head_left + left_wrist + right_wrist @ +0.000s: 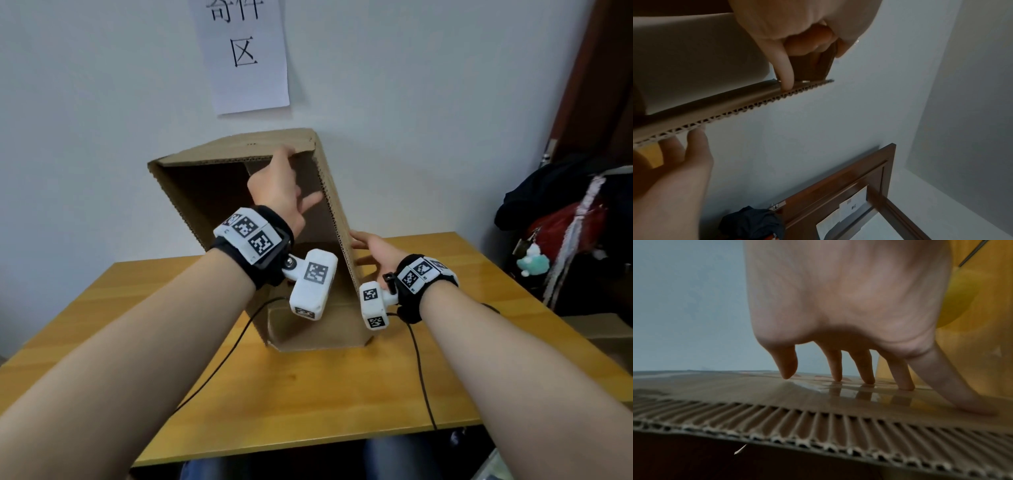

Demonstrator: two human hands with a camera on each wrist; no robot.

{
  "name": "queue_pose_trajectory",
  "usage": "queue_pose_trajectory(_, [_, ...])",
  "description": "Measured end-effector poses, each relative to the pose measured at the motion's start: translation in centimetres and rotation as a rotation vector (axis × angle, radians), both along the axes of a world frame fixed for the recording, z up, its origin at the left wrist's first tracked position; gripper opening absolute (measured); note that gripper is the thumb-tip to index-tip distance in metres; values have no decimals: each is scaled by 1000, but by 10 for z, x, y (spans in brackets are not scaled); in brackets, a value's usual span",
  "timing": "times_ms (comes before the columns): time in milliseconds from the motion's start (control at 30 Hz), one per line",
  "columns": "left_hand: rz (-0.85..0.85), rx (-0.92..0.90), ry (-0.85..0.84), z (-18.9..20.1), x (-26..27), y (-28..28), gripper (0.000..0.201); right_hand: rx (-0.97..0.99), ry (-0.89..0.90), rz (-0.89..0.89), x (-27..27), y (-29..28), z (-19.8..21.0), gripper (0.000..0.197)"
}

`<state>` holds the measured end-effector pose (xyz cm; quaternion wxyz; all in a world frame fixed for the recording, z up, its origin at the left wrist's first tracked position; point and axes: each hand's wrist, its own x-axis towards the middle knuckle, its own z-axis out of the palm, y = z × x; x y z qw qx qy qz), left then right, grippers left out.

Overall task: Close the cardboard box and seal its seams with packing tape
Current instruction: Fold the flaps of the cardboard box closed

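Observation:
A brown cardboard box (212, 195) stands tilted on the wooden table (342, 383), its open end facing me. My left hand (275, 185) reaches up inside the opening and grips the upper flap near its right corner. In the left wrist view, the curled fingers of my left hand (797, 32) hold a piece of the flap and the index finger touches the corrugated edge (725, 112). My right hand (373, 246) rests outside on the box's right wall. Its spread fingertips (867, 379) press on a glossy patch of the cardboard panel (756, 395).
A paper sign (245, 51) hangs on the white wall just behind the box. Black cables (219, 370) trail from both wrists across the table. A pile of dark clothes and bags (565, 219) sits to the right, next to a brown door (603, 85).

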<state>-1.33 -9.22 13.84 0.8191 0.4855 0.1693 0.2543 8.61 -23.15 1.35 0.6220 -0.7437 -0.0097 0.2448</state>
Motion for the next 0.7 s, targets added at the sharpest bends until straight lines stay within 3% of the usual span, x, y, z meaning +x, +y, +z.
queue_pose_trajectory(133, [-182, 60, 8, 12, 6, -6, 32, 99, 15, -6, -2, 3, 8, 54])
queue_pose_trajectory(267, [-281, 103, 5, 16, 10, -14, 21, 177, -47, -6, -4, -1, 26, 46])
queue_pose_trajectory(333, [-345, 97, -2, 16, 13, -18, 12, 208, -88, -9, -4, -5, 44, 39])
queue_pose_trajectory(567, [-609, 69, 159, -3, 27, -24, 11, 420, -231, -107, -10, -18, 121, 28])
queue_pose_trajectory(700, [-680, 122, 198, -6, 29, -24, 23, 352, -381, -162, -25, -15, 147, 24])
